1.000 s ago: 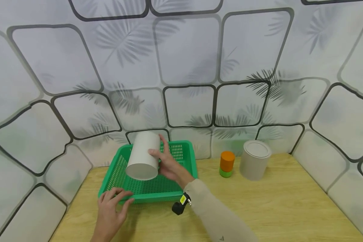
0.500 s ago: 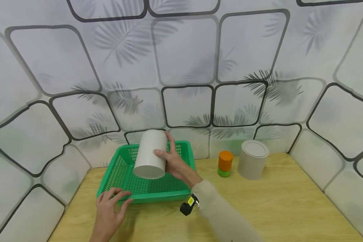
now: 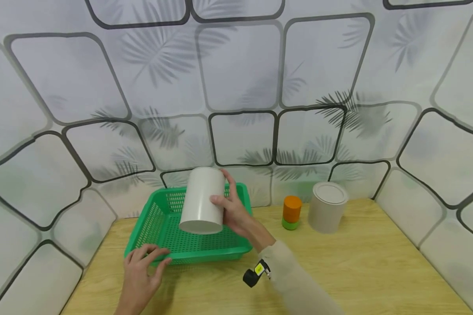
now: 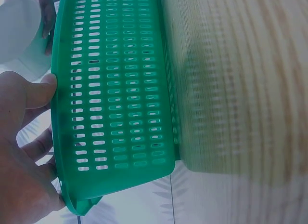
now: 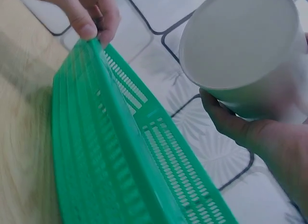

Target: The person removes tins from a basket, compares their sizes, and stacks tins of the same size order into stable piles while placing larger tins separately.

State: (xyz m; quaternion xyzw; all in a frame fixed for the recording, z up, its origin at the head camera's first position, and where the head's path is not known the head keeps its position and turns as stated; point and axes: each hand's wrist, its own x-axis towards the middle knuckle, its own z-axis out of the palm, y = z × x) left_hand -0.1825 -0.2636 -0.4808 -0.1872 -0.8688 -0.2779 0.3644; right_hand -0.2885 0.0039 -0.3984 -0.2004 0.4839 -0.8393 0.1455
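Observation:
My right hand (image 3: 238,214) grips a plain white cylindrical canister (image 3: 202,199) by its right side, thumb on the near face. The canister is tilted above the green plastic basket (image 3: 189,257), its lower end towards me. In the right wrist view the round end of the canister (image 5: 240,38) shows pale grey; whether it is a base or a lid I cannot tell. At the basket's front left corner, my left hand (image 3: 142,271) pinches the rim. The left wrist view shows that thumb and fingers on either side of the slotted basket's rim (image 4: 60,113).
To the right of the basket stands an orange cylinder with a green base (image 3: 291,212). Beside it is a white lidded tub (image 3: 328,208). Everything rests on a wood-grain tabletop (image 3: 358,271), with patterned cloth walls (image 3: 240,65) behind and at both sides.
My right hand has carried the canister to the right over the basket, and it leans less sideways. The left hand stays at the basket's rim. The view has shifted slightly.

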